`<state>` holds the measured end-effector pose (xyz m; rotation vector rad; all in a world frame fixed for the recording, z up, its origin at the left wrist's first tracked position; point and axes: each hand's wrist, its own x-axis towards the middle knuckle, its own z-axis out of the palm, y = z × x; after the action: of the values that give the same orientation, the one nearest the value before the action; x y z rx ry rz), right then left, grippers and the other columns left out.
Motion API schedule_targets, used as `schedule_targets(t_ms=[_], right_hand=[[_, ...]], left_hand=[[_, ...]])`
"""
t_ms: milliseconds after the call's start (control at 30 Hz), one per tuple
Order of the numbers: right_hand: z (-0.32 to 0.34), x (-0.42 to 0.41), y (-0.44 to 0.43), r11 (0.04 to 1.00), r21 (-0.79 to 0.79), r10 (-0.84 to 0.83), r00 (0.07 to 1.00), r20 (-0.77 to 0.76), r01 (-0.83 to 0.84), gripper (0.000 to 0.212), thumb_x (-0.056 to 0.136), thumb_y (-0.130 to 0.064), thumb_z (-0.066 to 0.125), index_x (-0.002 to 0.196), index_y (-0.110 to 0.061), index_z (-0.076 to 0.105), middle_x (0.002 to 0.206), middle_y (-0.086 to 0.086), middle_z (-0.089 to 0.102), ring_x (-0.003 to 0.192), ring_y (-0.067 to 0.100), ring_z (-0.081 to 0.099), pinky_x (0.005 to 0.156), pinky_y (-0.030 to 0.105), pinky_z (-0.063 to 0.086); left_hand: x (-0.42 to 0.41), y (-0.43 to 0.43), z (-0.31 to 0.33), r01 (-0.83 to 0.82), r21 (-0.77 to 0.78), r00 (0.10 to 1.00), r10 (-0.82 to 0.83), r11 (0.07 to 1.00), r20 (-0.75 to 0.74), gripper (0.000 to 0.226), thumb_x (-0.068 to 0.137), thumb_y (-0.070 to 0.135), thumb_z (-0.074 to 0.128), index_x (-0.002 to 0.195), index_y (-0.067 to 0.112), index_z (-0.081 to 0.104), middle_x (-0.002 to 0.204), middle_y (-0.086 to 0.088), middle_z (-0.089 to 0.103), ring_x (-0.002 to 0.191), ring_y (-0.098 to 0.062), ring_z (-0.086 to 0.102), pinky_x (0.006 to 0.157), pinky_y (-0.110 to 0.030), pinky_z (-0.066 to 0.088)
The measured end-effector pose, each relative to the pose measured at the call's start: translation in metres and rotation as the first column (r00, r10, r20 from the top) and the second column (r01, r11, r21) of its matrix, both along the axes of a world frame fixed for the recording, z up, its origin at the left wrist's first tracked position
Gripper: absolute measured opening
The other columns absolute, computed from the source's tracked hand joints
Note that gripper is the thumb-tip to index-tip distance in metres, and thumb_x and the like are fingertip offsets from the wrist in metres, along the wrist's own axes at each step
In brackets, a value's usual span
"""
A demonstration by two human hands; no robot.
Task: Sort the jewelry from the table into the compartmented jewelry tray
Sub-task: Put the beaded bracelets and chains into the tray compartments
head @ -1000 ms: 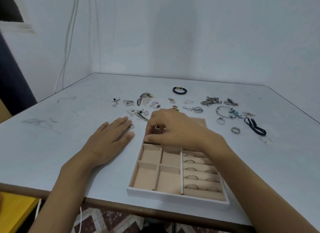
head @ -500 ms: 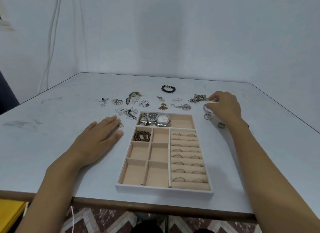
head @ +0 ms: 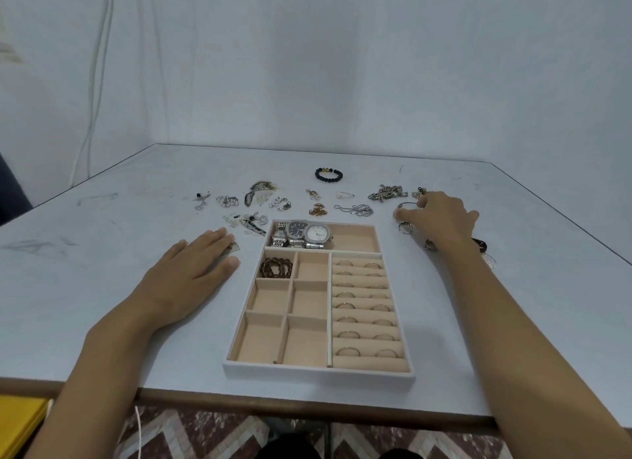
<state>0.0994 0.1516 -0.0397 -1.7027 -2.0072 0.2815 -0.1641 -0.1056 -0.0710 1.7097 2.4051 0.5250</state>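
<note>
The white jewelry tray with beige compartments lies near the table's front edge. Its top compartment holds watches, a brown bead bracelet lies in the small upper-left compartment, and several rings sit in the right-hand rolls. My right hand is on the table to the right of the tray's far corner, its thumb and fingers curled on a silver bangle. My left hand lies flat on the table left of the tray, partly covering a small piece.
Loose jewelry is strewn beyond the tray: a black bead bracelet, a silver chain, a linked silver piece, a small ring, and earrings and brooches at the left. A dark band lies behind my right wrist.
My right hand left the tray's upper-left area, where the brown bead bracelet now lies, and moved right to the silver bangle. My left hand stayed flat.
</note>
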Motion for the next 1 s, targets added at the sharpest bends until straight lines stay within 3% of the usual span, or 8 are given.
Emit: schedule_targets(t_ms=[200, 400, 467, 567, 633, 700, 767, 1000], right_hand=[[-0.001, -0.008, 0.001, 1.000, 0.020, -0.015, 1.000, 0.022, 0.015, 0.026, 0.060, -0.029, 0.066, 0.079, -0.015, 0.056, 0.081, 0.003, 0.059, 0.092, 0.029, 0.056, 0.077, 0.038, 0.024], [0.001, -0.010, 0.000, 0.999, 0.038, -0.017, 0.999, 0.039, 0.016, 0.029, 0.061, -0.020, 0.066, 0.089, -0.010, 0.063, 0.085, 0.005, 0.063, 0.092, 0.029, 0.055, 0.080, 0.038, 0.026], [-0.001, -0.010, 0.002, 0.999, 0.051, -0.019, 1.000, 0.024, 0.018, 0.030, 0.062, -0.021, 0.065, 0.090, -0.010, 0.062, 0.087, 0.006, 0.064, 0.092, 0.029, 0.055, 0.080, 0.038, 0.027], [-0.003, -0.010, 0.003, 0.998, 0.065, -0.013, 1.000, 0.018, 0.012, 0.032, 0.063, -0.023, 0.065, 0.093, -0.011, 0.060, 0.091, 0.006, 0.065, 0.095, 0.030, 0.055, 0.087, 0.040, 0.031], [-0.003, -0.010, 0.002, 0.997, 0.075, -0.003, 1.000, 0.013, 0.002, 0.034, 0.066, -0.025, 0.066, 0.097, -0.012, 0.060, 0.095, 0.006, 0.064, 0.100, 0.030, 0.054, 0.091, 0.041, 0.032], [-0.003, -0.009, 0.000, 0.996, 0.085, 0.008, 1.000, 0.008, -0.009, 0.038, 0.069, -0.027, 0.067, 0.103, -0.012, 0.060, 0.100, 0.007, 0.063, 0.106, 0.029, 0.052, 0.091, 0.038, 0.032], [-0.002, -0.008, 0.000, 0.996, 0.088, 0.010, 1.000, 0.020, -0.011, 0.040, 0.071, -0.030, 0.066, 0.107, -0.013, 0.059, 0.105, 0.009, 0.062, 0.110, 0.029, 0.049, 0.090, 0.037, 0.032], [-0.007, -0.009, 0.004, 0.994, 0.107, 0.010, 0.999, 0.047, -0.015, 0.042, 0.073, -0.034, 0.064, 0.110, -0.014, 0.057, 0.109, 0.008, 0.059, 0.111, 0.028, 0.046, 0.081, 0.034, 0.029]], left_hand=[[0.000, 0.001, -0.001, 0.002, 0.007, 1.000, -0.002, 1.000, -0.016, 0.055, 0.098, 0.046, 0.028, 0.150, 0.029, 0.019, 0.156, 0.018, 0.010, 0.134, 0.012, 0.002, 0.115, -0.022, -0.002], [-0.003, 0.003, -0.004, 0.009, 0.020, 1.000, -0.008, 1.000, -0.023, 0.057, 0.096, 0.049, 0.028, 0.150, 0.030, 0.020, 0.156, 0.018, 0.011, 0.136, 0.011, 0.003, 0.114, -0.021, -0.002], [-0.003, 0.003, -0.001, 0.011, 0.037, 1.000, -0.011, 0.999, -0.015, 0.064, 0.093, 0.061, 0.029, 0.148, 0.029, 0.027, 0.156, 0.016, 0.018, 0.139, 0.006, 0.011, 0.116, -0.025, 0.005], [0.000, 0.009, 0.013, -0.038, 0.059, 0.999, 0.038, 0.998, -0.009, 0.076, 0.074, 0.071, 0.028, 0.136, 0.031, 0.047, 0.144, 0.014, 0.041, 0.134, -0.009, 0.037, 0.110, -0.033, 0.030], [0.006, 0.019, 0.027, -0.108, 0.074, 0.994, 0.107, 0.991, 0.008, 0.060, 0.075, 0.066, 0.034, 0.123, 0.036, 0.056, 0.123, 0.015, 0.053, 0.120, -0.013, 0.048, 0.096, -0.035, 0.038], [0.013, 0.037, 0.042, -0.134, 0.093, 0.991, 0.135, 0.987, 0.000, 0.036, 0.089, 0.054, 0.046, 0.118, 0.037, 0.058, 0.104, 0.016, 0.052, 0.104, -0.012, 0.051, 0.084, -0.032, 0.037], [0.020, 0.062, 0.057, -0.105, 0.121, 0.992, 0.112, 0.987, -0.055, 0.025, 0.093, 0.040, 0.050, 0.116, 0.036, 0.060, 0.099, 0.017, 0.054, 0.099, -0.010, 0.053, 0.083, -0.032, 0.039], [0.037, 0.178, 0.079, 0.020, -0.080, 0.973, -0.037, 0.997, -0.228, 0.032, 0.092, 0.034, 0.047, 0.124, 0.033, 0.053, 0.126, 0.009, 0.059, 0.111, -0.018, 0.055, 0.087, -0.033, 0.040]])
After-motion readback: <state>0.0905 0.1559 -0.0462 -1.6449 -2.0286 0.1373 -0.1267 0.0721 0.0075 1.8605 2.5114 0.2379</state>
